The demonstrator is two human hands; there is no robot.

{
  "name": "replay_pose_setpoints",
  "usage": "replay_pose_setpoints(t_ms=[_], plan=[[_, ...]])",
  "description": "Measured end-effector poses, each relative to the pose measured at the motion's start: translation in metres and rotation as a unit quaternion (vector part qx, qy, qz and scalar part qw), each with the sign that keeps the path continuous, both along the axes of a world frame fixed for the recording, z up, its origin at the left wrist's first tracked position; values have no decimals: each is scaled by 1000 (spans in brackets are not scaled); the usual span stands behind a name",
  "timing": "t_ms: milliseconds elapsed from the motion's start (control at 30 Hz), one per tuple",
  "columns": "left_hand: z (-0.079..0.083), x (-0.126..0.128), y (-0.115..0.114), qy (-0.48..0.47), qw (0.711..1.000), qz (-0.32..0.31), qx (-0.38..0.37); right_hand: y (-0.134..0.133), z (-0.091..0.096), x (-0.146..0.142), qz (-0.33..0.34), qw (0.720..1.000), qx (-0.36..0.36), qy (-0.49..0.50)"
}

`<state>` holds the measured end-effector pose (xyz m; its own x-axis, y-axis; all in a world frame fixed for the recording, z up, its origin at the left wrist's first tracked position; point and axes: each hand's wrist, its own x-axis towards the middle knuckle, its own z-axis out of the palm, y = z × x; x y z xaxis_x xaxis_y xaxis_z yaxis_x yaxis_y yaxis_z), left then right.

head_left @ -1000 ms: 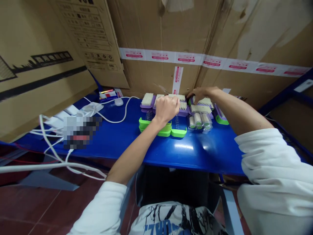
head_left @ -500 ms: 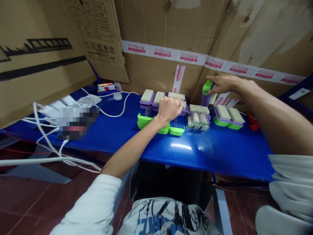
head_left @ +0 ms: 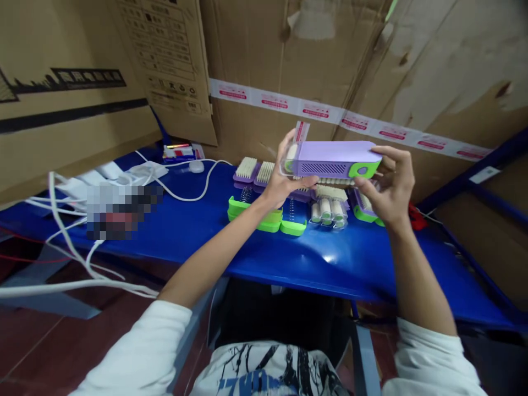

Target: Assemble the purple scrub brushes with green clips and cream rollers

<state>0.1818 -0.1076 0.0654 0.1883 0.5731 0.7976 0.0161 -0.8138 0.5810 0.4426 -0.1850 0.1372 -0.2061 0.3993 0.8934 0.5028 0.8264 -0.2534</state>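
Observation:
A purple and green brush (head_left: 336,157) is raised above the table, its vented purple side towards me and its bristles out of sight. My right hand (head_left: 390,184) pinches its green end between thumb and fingers. At the other end my left hand (head_left: 284,179) grips a clear plastic holder (head_left: 290,159) with a cream roller inside, against the brush. Below stand several purple brush heads (head_left: 246,169) with cream bristles, partly hidden by my left hand. Green covers (head_left: 293,227) with springs lie in front of them. Clear holders with cream rollers (head_left: 325,209) are to their right.
White cables and a power strip (head_left: 103,173) crowd the left of the blue table (head_left: 198,228). A small box (head_left: 178,152) sits at the back left. Cardboard walls (head_left: 256,33) rise behind. A red object (head_left: 418,217) lies at the right.
My right hand has brought the brush from the back right to the centre, turning it lengthwise. My left hand has lifted off the brush heads with the clear holder and met the brush's left end.

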Motion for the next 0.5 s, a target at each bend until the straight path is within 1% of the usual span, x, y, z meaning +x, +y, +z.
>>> replay_pose_setpoints(t_ms=[33,100,167,233,300,367,433,500], plan=[[2,-3,-1,-13,1000,-16,-10,4,-16,-6,-4,1000,9,14],[5,-7,-5,-41,998,-45,-27,10,-43,-14,-44,999,4,22],[7,-9,-10,-36,999,-21,-13,10,-61,-20,-111,994,-23,11],[10,-10,-17,-5,1000,26,-6,6,-72,-26,-184,981,-56,2],[13,-10,-27,29,996,77,-30,0,-74,-31,-239,967,-83,-9],[18,-11,-36,46,991,116,-57,-5,-71,-33,-268,958,-104,-18],[22,-12,-41,39,988,136,-65,-8,-64,-31,-272,954,-121,-19],[25,-13,-41,19,988,137,-69,-8,-58,-26,-254,957,-142,-23]])
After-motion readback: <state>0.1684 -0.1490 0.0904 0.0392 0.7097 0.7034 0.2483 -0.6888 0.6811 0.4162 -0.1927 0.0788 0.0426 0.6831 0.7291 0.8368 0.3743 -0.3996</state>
